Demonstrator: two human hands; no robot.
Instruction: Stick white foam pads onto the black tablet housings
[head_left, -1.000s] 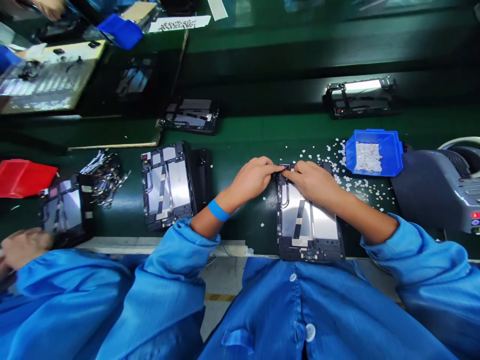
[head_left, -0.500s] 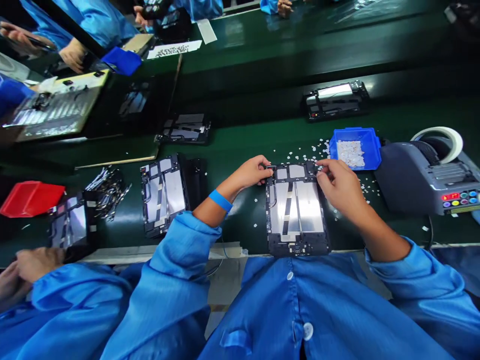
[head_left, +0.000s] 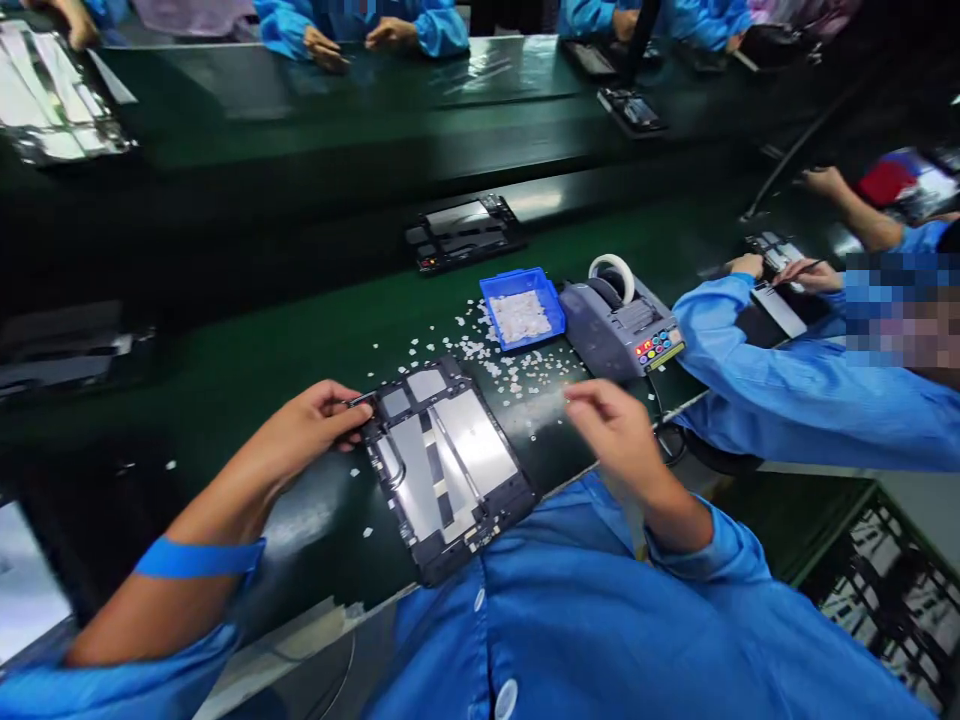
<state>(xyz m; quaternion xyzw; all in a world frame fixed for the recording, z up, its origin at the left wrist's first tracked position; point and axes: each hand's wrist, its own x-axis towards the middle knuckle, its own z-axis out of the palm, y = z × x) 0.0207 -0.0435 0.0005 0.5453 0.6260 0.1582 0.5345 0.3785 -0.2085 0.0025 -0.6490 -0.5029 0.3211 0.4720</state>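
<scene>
We have the tablet-like device on the green desk, left of the blue bin and nearer to us, its inner parts facing up. Our left hand, left of the bin, pinches the device's upper left corner between thumb and fingers. Our right hand, nearer to us than the bin and to its right, is apart from the device, fingers loosely bent; it is blurred, and we cannot tell whether anything small sits between the fingertips. White bits lie in the bin, and scattered flakes lie around its left and near sides. A grey tape dispenser stands just to its right, and a second device lies behind it, slightly to the left.
</scene>
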